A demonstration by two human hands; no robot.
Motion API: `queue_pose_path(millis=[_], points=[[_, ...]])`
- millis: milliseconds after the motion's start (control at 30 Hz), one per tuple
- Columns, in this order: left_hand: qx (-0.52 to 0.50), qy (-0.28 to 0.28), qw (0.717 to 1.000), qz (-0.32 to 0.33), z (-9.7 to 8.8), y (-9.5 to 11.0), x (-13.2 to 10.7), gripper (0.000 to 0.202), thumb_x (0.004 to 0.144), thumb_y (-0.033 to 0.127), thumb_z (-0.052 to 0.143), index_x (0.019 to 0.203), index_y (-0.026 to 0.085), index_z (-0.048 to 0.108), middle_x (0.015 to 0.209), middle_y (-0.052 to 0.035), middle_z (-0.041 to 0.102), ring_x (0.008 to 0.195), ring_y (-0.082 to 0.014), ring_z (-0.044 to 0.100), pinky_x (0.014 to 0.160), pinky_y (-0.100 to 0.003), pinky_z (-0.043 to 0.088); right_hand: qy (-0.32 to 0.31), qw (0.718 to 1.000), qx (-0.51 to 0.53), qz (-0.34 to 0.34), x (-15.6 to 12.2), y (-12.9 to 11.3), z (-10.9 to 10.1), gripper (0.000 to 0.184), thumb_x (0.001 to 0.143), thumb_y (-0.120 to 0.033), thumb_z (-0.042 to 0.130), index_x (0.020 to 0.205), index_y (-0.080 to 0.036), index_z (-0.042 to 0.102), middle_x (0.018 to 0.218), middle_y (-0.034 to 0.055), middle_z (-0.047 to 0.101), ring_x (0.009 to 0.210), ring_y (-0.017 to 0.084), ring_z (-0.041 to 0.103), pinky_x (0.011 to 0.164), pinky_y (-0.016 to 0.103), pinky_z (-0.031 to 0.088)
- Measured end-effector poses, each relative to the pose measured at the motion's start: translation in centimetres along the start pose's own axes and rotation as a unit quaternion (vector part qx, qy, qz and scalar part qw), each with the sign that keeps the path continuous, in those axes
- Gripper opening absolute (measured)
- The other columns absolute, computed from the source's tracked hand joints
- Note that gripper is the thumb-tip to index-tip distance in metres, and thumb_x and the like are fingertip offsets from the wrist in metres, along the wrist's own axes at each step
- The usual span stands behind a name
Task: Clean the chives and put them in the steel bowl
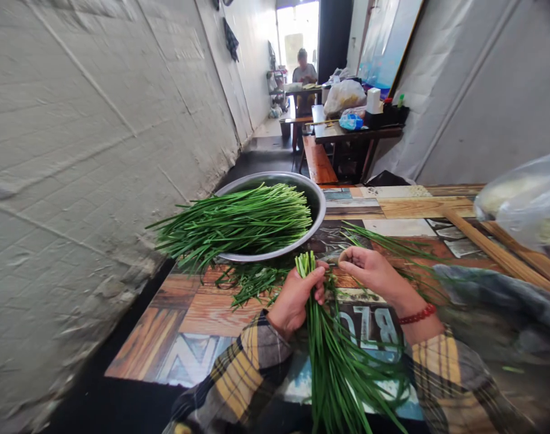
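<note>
My left hand [296,298] is closed round a bunch of green chives [333,355], cut ends up, leaves trailing toward me over the table edge. My right hand [373,271] is just right of the bunch's top, fingers curled in a pinch on something I cannot make out. A red bracelet [417,314] sits on the right wrist. Ahead, a metal bowl [317,202] holds a large heap of chives [238,223] that spills over its left rim.
Loose chive scraps [252,280] lie on the patterned wooden table [202,319]. A grey wall runs along the left. A plastic bag [528,199] and wooden sticks [496,250] lie at right. Further back stand benches, a cluttered table [351,129] and a seated person [304,72].
</note>
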State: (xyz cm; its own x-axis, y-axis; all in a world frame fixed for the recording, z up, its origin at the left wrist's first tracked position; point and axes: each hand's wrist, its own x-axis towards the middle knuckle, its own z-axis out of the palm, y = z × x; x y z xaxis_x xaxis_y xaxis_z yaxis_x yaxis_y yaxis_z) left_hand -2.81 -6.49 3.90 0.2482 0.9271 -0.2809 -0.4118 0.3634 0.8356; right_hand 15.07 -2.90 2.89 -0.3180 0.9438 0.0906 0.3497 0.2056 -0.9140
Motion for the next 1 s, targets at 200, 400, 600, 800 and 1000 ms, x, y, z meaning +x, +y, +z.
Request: queue_pose_path(millis=[200, 400, 600, 800, 1000], points=[[0.01, 0.025, 0.999, 0.018, 0.0, 0.0, 0.1, 0.035, 0.068, 0.035, 0.075, 0.088, 0.015, 0.056, 0.052, 0.0089, 0.041, 0.041, -0.0046, 0.036, 0.041, -0.019, 0.032, -0.076, 0.994, 0.083, -0.015, -0.2, -0.7, 1.5, 0.015, 0.078, -0.031, 0.062, 0.079, -0.018, 0.057, 0.074, -0.0008, 0.058, 0.066, 0.011, 0.053, 0.062, 0.024, 0.043], [0.008, 0.034, 0.998, 0.042, -0.1, 0.1, 0.3, 0.034, 0.069, 0.035, 0.075, 0.077, 0.018, 0.047, 0.05, 0.01, 0.038, 0.041, -0.0048, 0.034, 0.041, -0.019, 0.033, 0.033, 0.997, 0.07, -0.014, 0.3, -0.3, 1.5, 0.015, 0.077, -0.031, 0.063, 0.082, -0.018, 0.056, 0.071, -0.002, 0.057, 0.064, 0.01, 0.052, 0.06, 0.024, 0.042], [0.018, 0.026, 0.999, 0.028, 0.0, 0.6, 0.3, 0.031, 0.071, 0.036, 0.075, 0.078, 0.014, 0.053, 0.053, 0.0086, 0.04, 0.042, -0.0041, 0.036, 0.042, -0.019, 0.033, 0.112, 0.991, 0.067, -0.016, 0.7, -0.3, 1.2, 0.012, 0.077, -0.029, 0.061, 0.082, -0.018, 0.057, 0.068, -0.0025, 0.057, 0.062, 0.011, 0.053, 0.06, 0.024, 0.042], [0.022, 0.014, 0.999, 0.019, 0.1, 0.6, 0.3, 0.028, 0.074, 0.034, 0.073, 0.084, 0.013, 0.057, 0.054, 0.0081, 0.042, 0.043, -0.0039, 0.038, 0.042, -0.018, 0.034, 0.014, 0.993, 0.099, -0.055, 0.0, -1.9, 1.6, 0.012, 0.077, -0.026, 0.063, 0.083, -0.018, 0.057, 0.073, -0.0023, 0.058, 0.065, 0.01, 0.053, 0.062, 0.023, 0.044], [0.01, 0.015, 1.0, 0.013, 0.1, 0.8, 0.3, 0.025, 0.074, 0.032, 0.073, 0.074, 0.014, 0.055, 0.054, 0.0067, 0.045, 0.043, -0.0045, 0.041, 0.044, -0.018, 0.037, -0.005, 0.995, 0.087, -0.046, 0.3, -1.2, 1.4, 0.013, 0.077, -0.027, 0.063, 0.085, -0.017, 0.061, 0.075, -0.0005, 0.062, 0.067, 0.011, 0.057, 0.064, 0.024, 0.045]])
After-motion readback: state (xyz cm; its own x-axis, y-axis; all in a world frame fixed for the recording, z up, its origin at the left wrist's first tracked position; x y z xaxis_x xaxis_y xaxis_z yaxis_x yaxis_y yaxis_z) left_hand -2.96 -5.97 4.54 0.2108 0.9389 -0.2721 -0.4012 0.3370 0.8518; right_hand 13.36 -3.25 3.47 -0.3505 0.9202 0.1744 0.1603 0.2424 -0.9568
